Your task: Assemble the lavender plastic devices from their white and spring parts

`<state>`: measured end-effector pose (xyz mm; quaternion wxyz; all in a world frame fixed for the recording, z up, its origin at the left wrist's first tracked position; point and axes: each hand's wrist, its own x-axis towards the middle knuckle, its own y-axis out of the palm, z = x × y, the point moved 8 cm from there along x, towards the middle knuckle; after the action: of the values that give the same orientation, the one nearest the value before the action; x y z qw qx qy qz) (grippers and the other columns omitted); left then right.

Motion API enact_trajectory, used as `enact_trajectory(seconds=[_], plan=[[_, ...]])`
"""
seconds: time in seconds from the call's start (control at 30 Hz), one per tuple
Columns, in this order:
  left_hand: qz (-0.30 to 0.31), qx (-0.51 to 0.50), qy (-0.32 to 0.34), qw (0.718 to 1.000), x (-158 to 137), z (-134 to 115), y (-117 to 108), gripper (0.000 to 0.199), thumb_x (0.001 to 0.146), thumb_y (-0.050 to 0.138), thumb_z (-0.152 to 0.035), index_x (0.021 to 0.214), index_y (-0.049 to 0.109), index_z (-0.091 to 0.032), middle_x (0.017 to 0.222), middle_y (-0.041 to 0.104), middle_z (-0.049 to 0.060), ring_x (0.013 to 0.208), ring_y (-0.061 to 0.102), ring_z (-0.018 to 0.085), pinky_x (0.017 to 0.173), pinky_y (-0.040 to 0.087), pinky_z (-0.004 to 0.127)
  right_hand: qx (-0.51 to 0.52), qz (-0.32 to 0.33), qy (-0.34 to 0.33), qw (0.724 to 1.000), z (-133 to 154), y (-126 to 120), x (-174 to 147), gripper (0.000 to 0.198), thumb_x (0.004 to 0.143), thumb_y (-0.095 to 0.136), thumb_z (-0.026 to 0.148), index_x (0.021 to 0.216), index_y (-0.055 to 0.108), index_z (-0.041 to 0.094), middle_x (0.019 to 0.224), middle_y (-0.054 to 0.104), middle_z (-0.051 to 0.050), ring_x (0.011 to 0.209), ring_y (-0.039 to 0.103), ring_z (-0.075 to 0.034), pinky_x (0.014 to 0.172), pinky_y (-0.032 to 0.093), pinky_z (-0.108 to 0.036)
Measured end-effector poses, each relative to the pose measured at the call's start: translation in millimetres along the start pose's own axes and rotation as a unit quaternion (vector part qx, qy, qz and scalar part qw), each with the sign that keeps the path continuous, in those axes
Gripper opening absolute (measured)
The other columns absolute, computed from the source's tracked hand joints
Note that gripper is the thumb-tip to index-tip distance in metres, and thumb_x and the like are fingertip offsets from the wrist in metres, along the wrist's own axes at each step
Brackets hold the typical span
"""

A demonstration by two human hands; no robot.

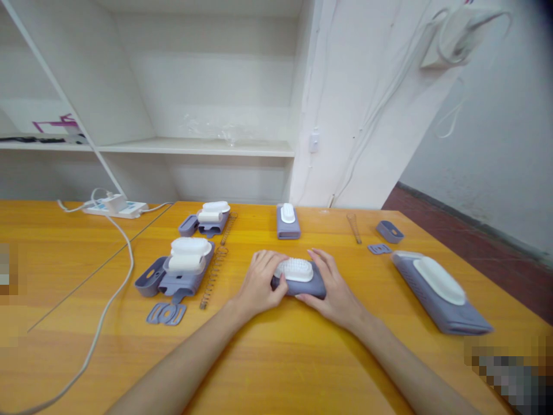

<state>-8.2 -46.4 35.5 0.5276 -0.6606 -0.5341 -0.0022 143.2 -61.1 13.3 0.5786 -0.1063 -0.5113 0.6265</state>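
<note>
- Nearest, the left hand (262, 279) and right hand (332, 288) are closing around opposite ends of a grey-purple, rectangular, seemingly plastic case (301, 289), gripping it at the middle of the orange-yellow, wood-look surface (276, 369).
- The left fingers are also touching a white, oval, bumpy-topped piece (300, 269); uneven pressure there could be tilting or shifting it, and a slipping thumb could be letting the case skid.
- The case is lying flat, its dull sides partly hiding behind the fingers; the white piece is sitting along its top, showing rows of small nubs or bristles, too fine to tell which.
- To the right, a larger-looking grey-purple case with a smooth white oval top (432, 294) is lying slantwise, well apart.
- To the left, a thin metal coil spring (213, 279) is lying loose; a sweeping forearm could be rolling it away.
- Far off, a small grey-purple case with a white top (288, 229) is standing apart.
</note>
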Motion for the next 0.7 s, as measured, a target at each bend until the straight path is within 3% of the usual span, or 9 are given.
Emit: enact_trajectory(seconds=[0.27,0.47,0.7], plan=[[-0.043,0.075,-0.059,0.995,0.3,12.5,-3.1,0.03,0.08,0.048,-0.022,0.109,0.05,-0.018,0.106,0.058,0.009,0.1,0.05,0.025,0.089,0.036,0.039,0.017,0.017,-0.015,1.0,5.2,-1.9,-0.5,0.079,0.074,0.061,0.022,0.141,0.021,0.02,0.147,0.016,-0.013,0.137,0.019,-0.026,0.111,0.024,-0.045],[-0.087,0.126,-0.13,0.98,-0.6,31.4,-6.6,0.023,0.086,0.045,-0.024,0.106,0.05,-0.017,0.102,0.06,0.008,0.096,0.052,0.024,0.085,0.037,0.039,0.026,0.015,0.001,1.0,1.4,-2.6,-0.2,0.083,0.071,0.068,0.031,0.14,0.024,0.023,0.147,0.017,-0.011,0.137,0.021,-0.027,0.111,0.025,-0.046],[-0.104,0.123,-0.119,0.98,-1.9,28.6,-8.9,0.031,0.084,0.05,-0.031,0.112,0.048,-0.017,0.106,0.059,0.009,0.1,0.052,0.025,0.089,0.036,0.041,0.033,0.03,-0.017,0.999,3.6,2.9,-1.6,0.075,0.075,0.063,0.025,0.14,0.025,0.024,0.148,0.018,-0.009,0.137,0.021,-0.025,0.112,0.025,-0.043]])
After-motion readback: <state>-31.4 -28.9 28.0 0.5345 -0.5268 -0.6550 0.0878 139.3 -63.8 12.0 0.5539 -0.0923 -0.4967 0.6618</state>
